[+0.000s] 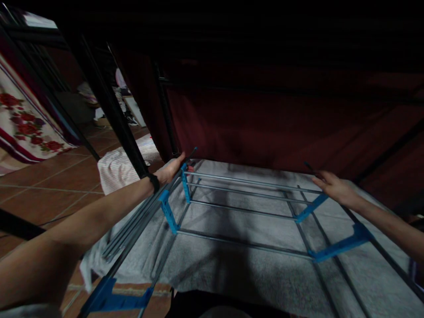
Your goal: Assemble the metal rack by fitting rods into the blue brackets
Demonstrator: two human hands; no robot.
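While the left hand (pixel 170 170) grips one side rail of the grey metal drying rack with blue plastic joints (pixel 243 212) over the grey blanket (pixel 251 265) and the right hand (pixel 334 187) rests open-fingered on the opposite rail, uneven pulling could twist the frame or pinch fingers at a joint.

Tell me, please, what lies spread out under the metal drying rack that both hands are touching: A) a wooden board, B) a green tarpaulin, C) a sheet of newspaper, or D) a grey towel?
D: a grey towel lies flat beneath the rods of the drying rack, while the left hand and the right hand rest on the far ends of its two sides.
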